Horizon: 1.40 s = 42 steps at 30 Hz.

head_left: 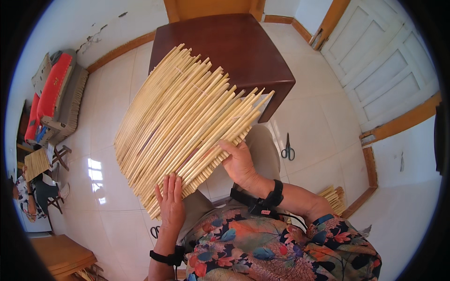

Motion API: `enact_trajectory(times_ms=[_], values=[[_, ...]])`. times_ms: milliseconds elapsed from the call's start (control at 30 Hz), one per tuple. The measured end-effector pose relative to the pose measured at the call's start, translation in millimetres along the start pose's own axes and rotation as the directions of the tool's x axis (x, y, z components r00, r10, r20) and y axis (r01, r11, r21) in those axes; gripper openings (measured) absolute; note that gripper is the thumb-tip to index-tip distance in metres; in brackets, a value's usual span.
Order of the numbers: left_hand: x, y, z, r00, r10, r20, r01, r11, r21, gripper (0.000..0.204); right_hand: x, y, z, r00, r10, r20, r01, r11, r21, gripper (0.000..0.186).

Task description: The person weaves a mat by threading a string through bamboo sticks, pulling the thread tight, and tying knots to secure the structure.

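A mat of pale yellow reed stalks (178, 126), laid side by side and bound with thin thread, slants across my lap. Its far end rests over a dark red table. My right hand (239, 164) grips the near right edge, thumb on top and fingers hidden underneath. On the lower part of the mat, my left hand (171, 203) lies with its fingers stretched over the stalks. The stalk tips at the far end are uneven, and a second layer of stalks shows under the right edge.
Black scissors (288, 150) lie on the tiled floor to the right; another pair's handles (154, 232) show by my left leg. The dark red table (225, 47) stands ahead. A stalk bundle (333, 199) is at right. At far left, another person sits with a smaller mat (36, 164) near a sofa (51, 98).
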<state>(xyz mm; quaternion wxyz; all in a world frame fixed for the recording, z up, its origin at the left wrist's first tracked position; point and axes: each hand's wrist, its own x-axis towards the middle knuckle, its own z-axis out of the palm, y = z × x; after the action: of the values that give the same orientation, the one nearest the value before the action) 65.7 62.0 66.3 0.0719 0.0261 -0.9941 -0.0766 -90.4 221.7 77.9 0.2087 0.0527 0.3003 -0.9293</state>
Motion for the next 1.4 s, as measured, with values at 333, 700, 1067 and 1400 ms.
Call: enact_trajectory(times_ms=[333, 700, 1067, 1400], values=[[10.8, -6.7, 3.2, 0.987, 0.158, -0.009, -0.157, 0.986, 0.051, 0.042, -9.1, 14.0, -37.9, 0.981, 0.193, 0.016, -0.192, 0.981, -0.014, 0.041], [14.2, -35.4, 10.3, 0.948, 0.318, -0.014, -0.316, 0.946, 0.073, 0.031, -33.0, 8.6, -49.8, 0.962, 0.273, 0.003, -0.273, 0.961, -0.053, 0.046], [13.8, -36.0, 7.7, 0.949, 0.316, 0.008, -0.316, 0.945, 0.084, 0.027, -38.2, 12.8, -60.8, 0.957, 0.289, -0.032, -0.291, 0.947, -0.140, 0.041], [11.9, -39.3, 8.3, 0.947, 0.319, 0.025, -0.320, 0.946, 0.046, 0.034, -40.0, -5.3, -71.4, 0.903, 0.429, -0.014, -0.425, 0.890, -0.168, 0.030]])
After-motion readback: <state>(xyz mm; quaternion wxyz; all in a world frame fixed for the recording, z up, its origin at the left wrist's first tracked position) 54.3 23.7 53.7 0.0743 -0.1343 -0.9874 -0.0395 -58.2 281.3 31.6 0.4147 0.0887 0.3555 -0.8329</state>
